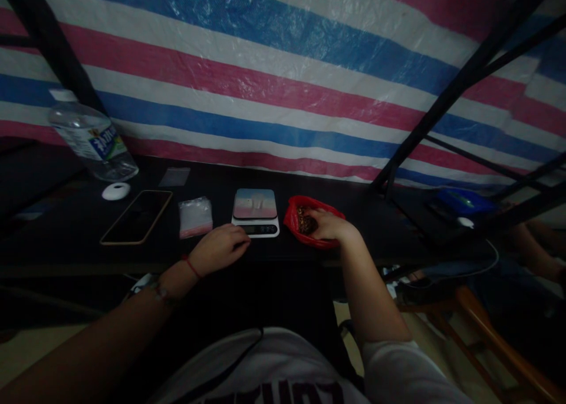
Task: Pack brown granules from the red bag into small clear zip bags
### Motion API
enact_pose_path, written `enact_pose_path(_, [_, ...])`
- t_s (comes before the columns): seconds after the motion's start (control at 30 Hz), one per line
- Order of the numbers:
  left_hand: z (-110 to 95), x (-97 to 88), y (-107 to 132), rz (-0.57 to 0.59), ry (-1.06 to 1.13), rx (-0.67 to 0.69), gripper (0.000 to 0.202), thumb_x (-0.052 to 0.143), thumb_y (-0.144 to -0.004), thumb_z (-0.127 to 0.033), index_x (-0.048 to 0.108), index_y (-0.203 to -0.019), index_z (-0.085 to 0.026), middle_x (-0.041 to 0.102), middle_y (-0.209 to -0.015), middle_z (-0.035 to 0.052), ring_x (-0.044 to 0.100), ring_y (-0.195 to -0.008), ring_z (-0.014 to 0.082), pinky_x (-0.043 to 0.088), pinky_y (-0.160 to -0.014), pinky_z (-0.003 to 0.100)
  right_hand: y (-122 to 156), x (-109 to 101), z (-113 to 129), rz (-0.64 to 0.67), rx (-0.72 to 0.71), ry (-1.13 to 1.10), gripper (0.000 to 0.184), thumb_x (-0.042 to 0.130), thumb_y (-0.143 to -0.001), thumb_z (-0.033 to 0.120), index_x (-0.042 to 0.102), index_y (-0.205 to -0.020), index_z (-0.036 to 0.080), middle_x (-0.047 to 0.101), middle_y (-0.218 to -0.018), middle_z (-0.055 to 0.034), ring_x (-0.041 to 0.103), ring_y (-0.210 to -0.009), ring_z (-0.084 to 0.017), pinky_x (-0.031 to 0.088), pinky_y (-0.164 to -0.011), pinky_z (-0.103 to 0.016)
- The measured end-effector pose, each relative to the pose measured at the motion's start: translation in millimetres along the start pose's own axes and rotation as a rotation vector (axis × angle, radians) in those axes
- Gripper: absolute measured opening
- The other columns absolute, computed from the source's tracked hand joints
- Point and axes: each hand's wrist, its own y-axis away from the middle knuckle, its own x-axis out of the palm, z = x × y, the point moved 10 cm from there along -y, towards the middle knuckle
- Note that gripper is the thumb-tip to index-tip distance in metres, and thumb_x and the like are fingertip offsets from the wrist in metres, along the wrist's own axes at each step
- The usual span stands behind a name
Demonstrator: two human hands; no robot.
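Note:
My right hand (pixel 328 224) reaches into a red plastic bag (pixel 294 218), its visible fingers stretched apart over small brown pieces (pixel 306 221); the fingertips are partly hidden among them. What the pieces are is too dark to make out. To the bag's left is a small white digital kitchen scale (pixel 257 232), with a small pale thing or reflection on its shiny plate. My left hand (pixel 222 246) rests at the scale's lower left corner, fingers loosely stretched and bent down, holding nothing. A stack of clear zip bags (pixel 195 216) lies just left of it.
On the left of the black table are a phone (pixel 137 216), a white oval case (pixel 116 191), a single clear bag (pixel 175 177) and a large plastic bottle (pixel 95 135). Black metal bars (pixel 424 127) rise on the right. Another person's arm (pixel 537 250) shows at far right.

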Motion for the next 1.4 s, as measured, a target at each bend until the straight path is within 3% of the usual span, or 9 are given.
enact_pose_path(0.13, [-1,0.0,0,0.007,-0.003,0.005,0.024,0.047,-0.09,-0.026,0.069,-0.09,-0.017,0.068,-0.09,0.0066,0.06,-0.088,0.0191,0.047,-0.083,0.034,1,1,2,0.002,-0.006,0.002,0.089,0.071,-0.062,0.03,0.035,-0.143,0.031,0.04,-0.143,-0.0089,0.047,-0.123,-0.03,0.04,-0.098,-0.037])
enact_pose_path(0.3, [-1,-3.5,0,-0.009,0.005,0.002,0.025,0.047,-0.09,-0.026,0.07,-0.09,-0.017,0.069,-0.092,0.0067,0.061,-0.088,0.0189,0.048,-0.082,0.034,-4,-4,1,-0.064,-0.023,0.006,0.071,0.065,-0.066,0.022,0.047,-0.135,0.027,0.047,-0.138,-0.0092,0.051,-0.12,-0.026,0.041,-0.097,-0.033])
enact_pose_path(0.67, [1,-2.6,1,-0.003,0.006,-0.003,0.024,0.046,-0.09,-0.027,0.069,-0.089,-0.018,0.069,-0.091,0.006,0.061,-0.088,0.0187,0.047,-0.082,0.033,-10,-7,2,-0.135,-0.042,0.033,0.055,0.065,-0.067,0.016,0.06,-0.121,0.026,0.056,-0.127,-0.0079,0.057,-0.111,-0.023,0.042,-0.093,-0.03])
enact_pose_path(0.83, [0,-4.1,0,-0.005,0.016,0.003,0.023,0.047,-0.09,-0.026,0.069,-0.089,-0.018,0.068,-0.091,0.0063,0.061,-0.087,0.0188,0.047,-0.082,0.033,-7,-22,11,-0.226,-0.112,0.009,0.035,0.06,-0.071,0.01,0.068,-0.104,0.021,0.066,-0.108,-0.0064,0.06,-0.1,-0.02,0.043,-0.089,-0.028])
enact_pose_path(0.97, [2,-4.2,1,-0.014,0.011,-0.005,0.024,0.046,-0.09,-0.027,0.069,-0.088,-0.019,0.068,-0.091,0.0058,0.061,-0.087,0.0188,0.047,-0.081,0.033,1,-40,12,-0.341,-0.132,-0.034,0.03,0.063,-0.075,0.013,0.068,-0.104,0.019,0.065,-0.11,-0.0085,0.06,-0.099,-0.018,0.043,-0.092,-0.028])
enact_pose_path(1.07, [2,-4.2,1,-0.019,0.016,-0.001,0.023,0.047,-0.089,-0.026,0.069,-0.088,-0.019,0.068,-0.091,0.0057,0.061,-0.087,0.0187,0.047,-0.081,0.033,4,-41,12,-0.292,-0.16,-0.078,0.028,0.062,-0.079,0.019,0.069,-0.107,0.02,0.067,-0.112,-0.0071,0.06,-0.104,-0.019,0.042,-0.095,-0.028])
enact_pose_path(1.17, [2,-4.5,1,-0.02,0.02,-0.001,0.023,0.047,-0.089,-0.026,0.069,-0.087,-0.019,0.068,-0.089,0.0057,0.061,-0.086,0.0185,0.047,-0.08,0.033,7,-33,11,-0.191,-0.176,-0.106,0.039,0.065,-0.079,0.03,0.065,-0.117,0.021,0.064,-0.122,-0.0069,0.057,-0.113,-0.021,0.04,-0.1,-0.03])
enact_pose_path(1.27, [3,-4.9,1,-0.024,0.027,-0.011,0.023,0.048,-0.089,-0.027,0.069,-0.086,-0.019,0.068,-0.089,0.006,0.061,-0.085,0.0188,0.047,-0.079,0.033,8,-20,-1,-0.098,-0.114,-0.122,0.068,0.073,-0.07,0.037,0.052,-0.133,0.022,0.053,-0.136,-0.0086,0.051,-0.122,-0.025,0.037,-0.103,-0.032])
enact_pose_path(1.4, [3,-4.8,1,-0.027,0.04,-0.004,0.023,0.048,-0.089,-0.027,0.069,-0.088,-0.019,0.069,-0.09,0.0058,0.061,-0.086,0.0189,0.047,-0.081,0.033,7,-4,-14,0.005,-0.026,-0.088,0.092,0.078,-0.058,0.028,0.04,-0.141,0.029,0.041,-0.145,-0.0073,0.049,-0.123,-0.027,0.04,-0.1,-0.033])
